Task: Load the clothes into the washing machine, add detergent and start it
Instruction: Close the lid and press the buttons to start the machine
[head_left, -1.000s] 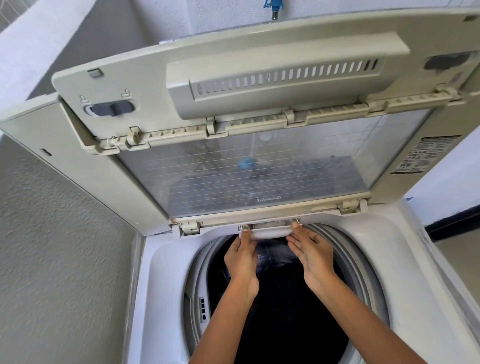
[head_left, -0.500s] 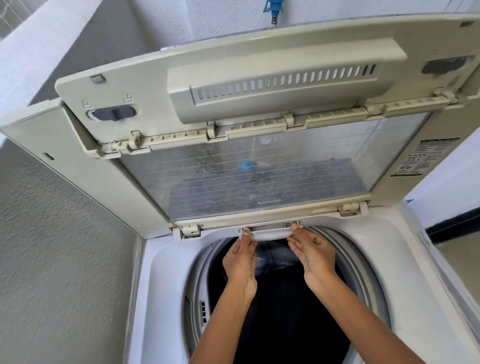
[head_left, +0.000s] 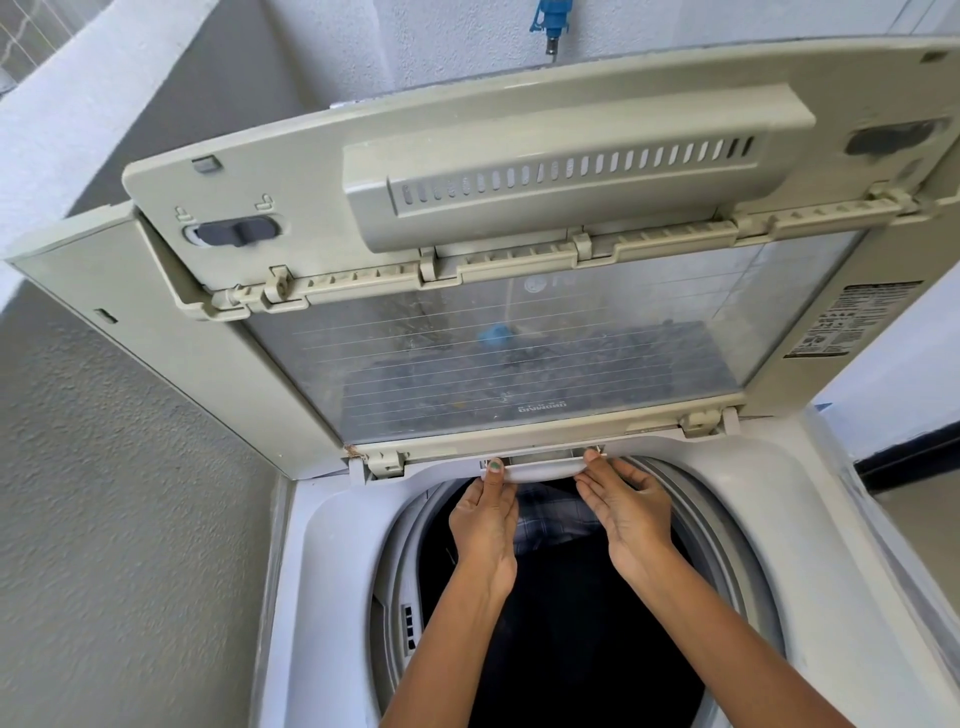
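The top-loading washing machine (head_left: 332, 571) stands with its folding lid (head_left: 519, 218) raised. Dark clothes (head_left: 582, 649) and a checked garment (head_left: 550, 519) lie in the drum. At the back rim a white detergent drawer (head_left: 540, 470) sticks out slightly. My left hand (head_left: 483, 525) has its thumb pressed on the drawer's left end, with its fingers reaching under it and partly hidden. My right hand (head_left: 628, 514) touches the drawer's right end with straight fingers. No detergent container is in view.
The lid's glass panel (head_left: 519, 364) hangs just above my hands. A rough grey wall (head_left: 104, 519) runs close on the left. A blue tap (head_left: 548, 21) is on the wall behind the machine. A floor strip shows at the far right.
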